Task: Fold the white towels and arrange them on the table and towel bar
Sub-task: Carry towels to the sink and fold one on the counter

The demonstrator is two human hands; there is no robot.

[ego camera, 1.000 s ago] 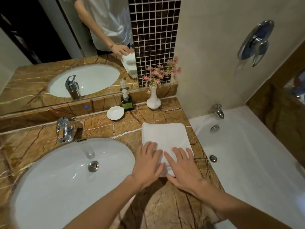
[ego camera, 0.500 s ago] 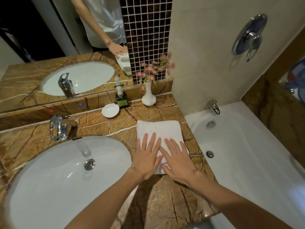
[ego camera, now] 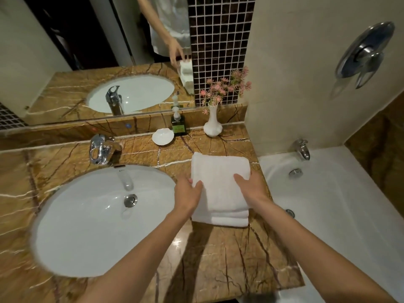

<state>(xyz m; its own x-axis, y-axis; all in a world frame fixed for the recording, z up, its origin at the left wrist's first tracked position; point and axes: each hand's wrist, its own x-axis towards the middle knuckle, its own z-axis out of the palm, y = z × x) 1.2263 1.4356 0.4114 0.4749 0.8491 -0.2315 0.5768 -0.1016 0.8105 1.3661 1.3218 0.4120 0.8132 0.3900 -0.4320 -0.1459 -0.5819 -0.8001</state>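
Note:
A folded white towel (ego camera: 219,184) lies in thick layers on the brown marble counter (ego camera: 218,259), between the sink and the bathtub. My left hand (ego camera: 188,194) grips the towel's left edge, thumb on top and fingers tucked round the side. My right hand (ego camera: 251,188) grips the right edge the same way, thumb on the top layer. No towel bar is in view.
A white oval sink (ego camera: 98,217) with a chrome tap (ego camera: 101,149) lies to the left. A white bathtub (ego camera: 328,204) borders the counter on the right. A white vase with pink flowers (ego camera: 213,125), a soap bottle (ego camera: 178,125) and a white dish (ego camera: 162,136) stand behind the towel.
Both hands lay flat side by side on the towel's near part. They have moved apart to the towel's left and right edges and now grip its sides.

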